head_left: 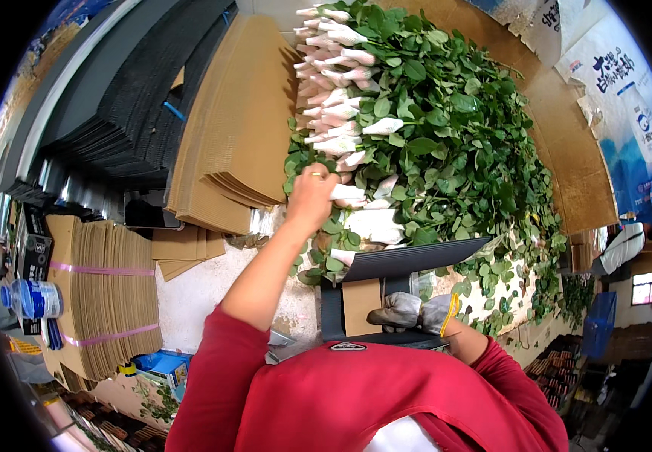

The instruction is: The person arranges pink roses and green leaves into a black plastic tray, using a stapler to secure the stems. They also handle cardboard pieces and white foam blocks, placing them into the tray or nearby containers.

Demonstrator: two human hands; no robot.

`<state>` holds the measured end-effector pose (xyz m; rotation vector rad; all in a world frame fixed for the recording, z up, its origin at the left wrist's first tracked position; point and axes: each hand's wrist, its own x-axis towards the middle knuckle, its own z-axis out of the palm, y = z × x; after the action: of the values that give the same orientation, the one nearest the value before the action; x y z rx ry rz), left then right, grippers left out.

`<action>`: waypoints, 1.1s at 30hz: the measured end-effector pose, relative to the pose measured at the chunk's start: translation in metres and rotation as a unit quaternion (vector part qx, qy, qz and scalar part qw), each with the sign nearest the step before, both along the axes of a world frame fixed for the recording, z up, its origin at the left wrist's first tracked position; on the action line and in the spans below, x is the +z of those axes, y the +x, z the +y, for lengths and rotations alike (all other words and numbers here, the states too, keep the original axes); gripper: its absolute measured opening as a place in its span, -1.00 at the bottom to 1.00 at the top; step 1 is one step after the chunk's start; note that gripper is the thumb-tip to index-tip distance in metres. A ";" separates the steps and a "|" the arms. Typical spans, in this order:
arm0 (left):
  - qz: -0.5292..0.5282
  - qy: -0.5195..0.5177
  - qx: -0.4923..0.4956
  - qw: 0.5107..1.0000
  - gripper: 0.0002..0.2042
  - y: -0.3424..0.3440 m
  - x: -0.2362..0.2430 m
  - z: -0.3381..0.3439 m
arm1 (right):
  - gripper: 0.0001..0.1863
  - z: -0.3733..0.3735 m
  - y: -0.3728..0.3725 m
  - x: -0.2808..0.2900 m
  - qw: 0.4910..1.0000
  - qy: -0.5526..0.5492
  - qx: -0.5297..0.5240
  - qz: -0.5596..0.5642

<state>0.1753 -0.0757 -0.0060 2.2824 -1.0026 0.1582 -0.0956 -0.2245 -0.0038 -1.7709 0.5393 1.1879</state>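
Pale worktable (190,305); leafy stems (461,143) heaped beyond. Left hand (314,197): fingers curled at a white-wrapped bud (348,193) along the heap's left edge; pinch cannot be confirmed. Gloved right hand (401,310): fingers together, at brown cardboard piece (358,301); grip unclear.

Left hand (314,199) outstretched, right arm (470,345) bent

Flowers (341,120) lie sideways in a deep heap, their buds sheathed in pale, tapered sleeves and stacked in a column at the left, their leafy green stems spreading to the right. Just below the nearest buds, a black sheet (409,260) has a ribbed flap raised at a tilt, and a plain brown cardboard piece (359,305) lies on its lower part.
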 end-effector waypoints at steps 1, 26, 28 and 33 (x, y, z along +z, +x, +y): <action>-0.017 -0.095 0.018 0.995 -0.74 -0.004 -0.002 0.019 | -0.53 0.002 0.006 0.007 1.000 -0.006 0.003 0.006; 0.315 0.202 0.194 0.907 -0.57 -0.094 -0.040 0.085 | -0.57 0.005 0.008 0.024 1.000 0.004 -0.016 0.010; 0.264 0.109 0.184 0.940 -0.58 -0.072 -0.061 0.070 | -0.57 0.004 0.010 0.020 1.000 0.002 -0.013 0.021; 0.273 0.015 0.241 0.931 -0.37 -0.023 -0.046 0.000 | -0.53 0.010 0.019 0.037 1.000 -0.009 -0.001 0.019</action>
<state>0.1522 -0.0758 -0.0522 2.3605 -0.1544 -0.2820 -0.0767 -0.2150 0.0332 -1.7657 0.5755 1.2205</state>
